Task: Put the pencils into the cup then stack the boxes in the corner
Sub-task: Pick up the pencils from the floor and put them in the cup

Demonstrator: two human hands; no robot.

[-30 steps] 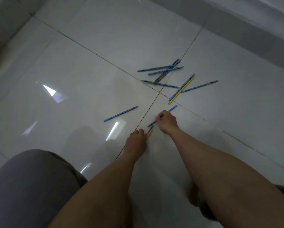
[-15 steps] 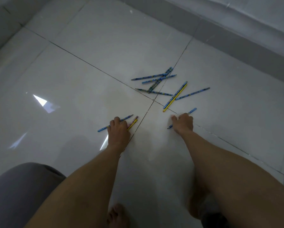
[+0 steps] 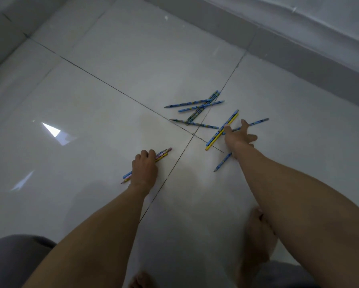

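Note:
Several blue pencils (image 3: 196,110) lie crossed on the white tiled floor. A blue and a yellow pencil (image 3: 221,130) lie side by side just right of them, and one more blue pencil (image 3: 257,122) lies further right. My left hand (image 3: 144,167) rests on the floor and grips a small bundle of blue, yellow and pink pencils (image 3: 162,155). My right hand (image 3: 239,136) holds a blue pencil (image 3: 222,162) under its curled fingers. Its thumb and forefinger are spread out over the side-by-side pair and the far-right pencil. No cup or box is in view.
A grey skirting board (image 3: 299,59) runs along the wall at the top right, and another wall meets it at the far left. My bare feet (image 3: 257,235) stand on the tiles near the bottom. Dark tile joints (image 3: 112,88) cross under the pencils.
My left hand has gathered the lone blue pencil on the left into its bundle. My right hand has moved forward and right with its pencil, to the side-by-side pair.

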